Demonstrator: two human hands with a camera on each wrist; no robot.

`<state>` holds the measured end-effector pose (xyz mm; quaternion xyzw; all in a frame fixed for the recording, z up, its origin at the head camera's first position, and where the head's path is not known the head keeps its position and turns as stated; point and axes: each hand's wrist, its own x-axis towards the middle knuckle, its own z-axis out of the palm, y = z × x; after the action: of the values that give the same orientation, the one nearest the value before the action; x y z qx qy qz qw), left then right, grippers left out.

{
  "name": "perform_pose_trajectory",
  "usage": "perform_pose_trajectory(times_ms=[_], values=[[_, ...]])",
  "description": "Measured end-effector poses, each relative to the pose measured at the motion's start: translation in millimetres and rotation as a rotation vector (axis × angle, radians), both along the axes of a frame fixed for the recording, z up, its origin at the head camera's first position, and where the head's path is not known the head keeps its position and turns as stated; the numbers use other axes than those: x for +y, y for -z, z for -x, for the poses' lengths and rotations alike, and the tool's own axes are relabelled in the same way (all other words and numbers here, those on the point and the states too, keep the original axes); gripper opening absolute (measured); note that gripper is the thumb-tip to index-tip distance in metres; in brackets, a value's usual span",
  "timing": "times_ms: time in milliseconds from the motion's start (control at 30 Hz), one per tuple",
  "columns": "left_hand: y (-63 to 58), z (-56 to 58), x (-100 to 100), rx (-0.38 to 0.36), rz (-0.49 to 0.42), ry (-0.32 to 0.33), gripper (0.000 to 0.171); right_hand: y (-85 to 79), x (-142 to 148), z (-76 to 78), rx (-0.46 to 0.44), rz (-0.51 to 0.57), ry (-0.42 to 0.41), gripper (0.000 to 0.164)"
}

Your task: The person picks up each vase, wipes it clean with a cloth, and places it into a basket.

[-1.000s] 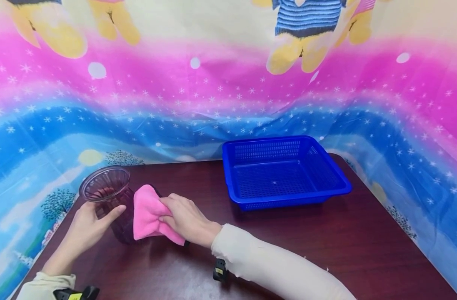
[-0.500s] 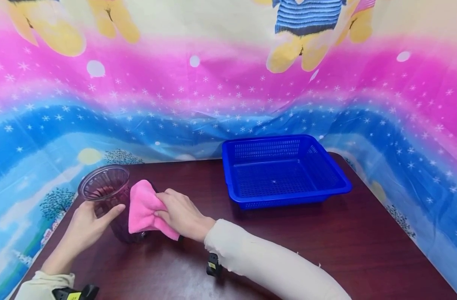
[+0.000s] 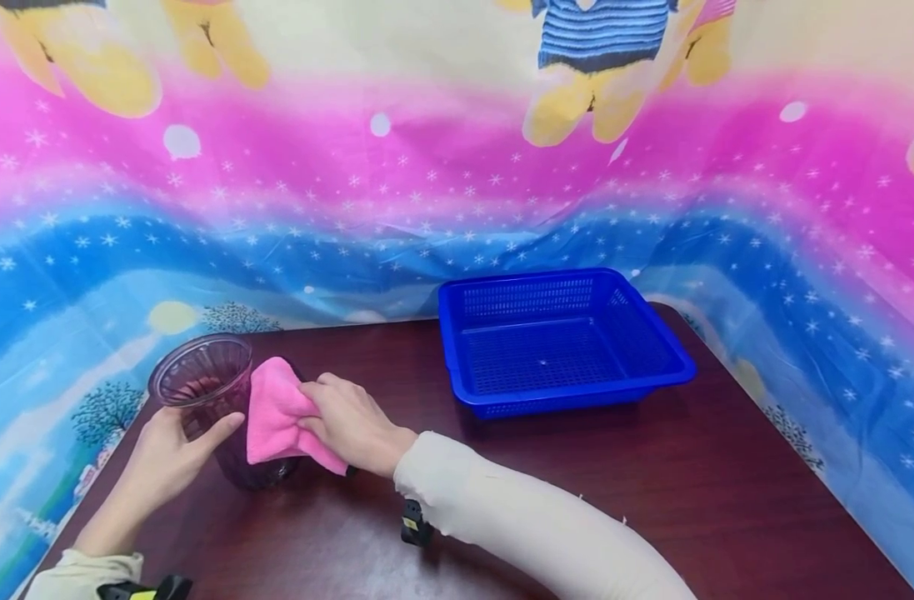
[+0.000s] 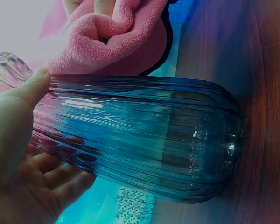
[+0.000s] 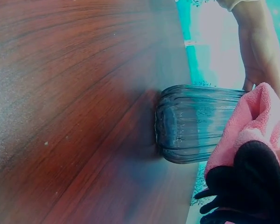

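Observation:
A ribbed, purple-tinted clear vase with a flared rim stands at the table's left side. My left hand holds it below the rim, thumb on the near side and fingers around the far side, as the left wrist view also shows on the vase. My right hand grips a bunched pink cloth with a dark underside. The cloth lies against the right side of the vase, over its upper body. In the right wrist view the cloth covers part of the vase.
A blue plastic basket with perforated sides sits at the back right of the dark brown wooden table. A printed curtain hangs right behind the table and along its sides.
My right hand and the pink cloth have shifted left and slightly up along the vase. The left hand keeps its hold. The head view has turned slightly.

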<state>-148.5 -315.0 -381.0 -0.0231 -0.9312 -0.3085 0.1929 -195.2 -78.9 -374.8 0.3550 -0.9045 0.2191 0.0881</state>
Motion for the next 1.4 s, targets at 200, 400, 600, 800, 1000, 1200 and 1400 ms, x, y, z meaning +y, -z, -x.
perform_pose_trajectory(times_ms=[200, 400, 600, 800, 1000, 1200, 1400], values=[[0.7, -1.2, 0.1, -0.001, -0.003, 0.001, 0.049, 0.2, -4.3, 0.6, 0.000, -0.017, 0.011, 0.011], [1.9, -2.5, 0.5, -0.002, -0.005, 0.005, 0.049, 0.0, -6.4, -0.9, -0.012, -0.030, 0.009, 0.009], [2.6, -3.2, 1.0, -0.021, -0.022, 0.002, 0.048, 1.4, -7.5, -2.9, -0.016, -0.038, 0.001, 0.009], [2.5, -2.4, 2.7, -0.027, 0.001, -0.011, 0.049, 3.9, -9.1, -3.3, -0.032, -0.036, 0.012, 0.011], [1.0, -2.1, 2.8, -0.029, 0.002, -0.011, 0.051, 6.4, -12.7, -4.1, -0.049, -0.035, 0.016, 0.010], [0.2, -2.8, 2.8, -0.021, 0.007, -0.014, 0.051, 7.2, -16.4, -5.5, -0.025, -0.065, 0.032, 0.010], [-1.5, -2.7, 2.8, -0.011, 0.012, -0.022, 0.052, 8.1, -19.6, -6.3, 0.004, -0.104, 0.051, 0.011]])
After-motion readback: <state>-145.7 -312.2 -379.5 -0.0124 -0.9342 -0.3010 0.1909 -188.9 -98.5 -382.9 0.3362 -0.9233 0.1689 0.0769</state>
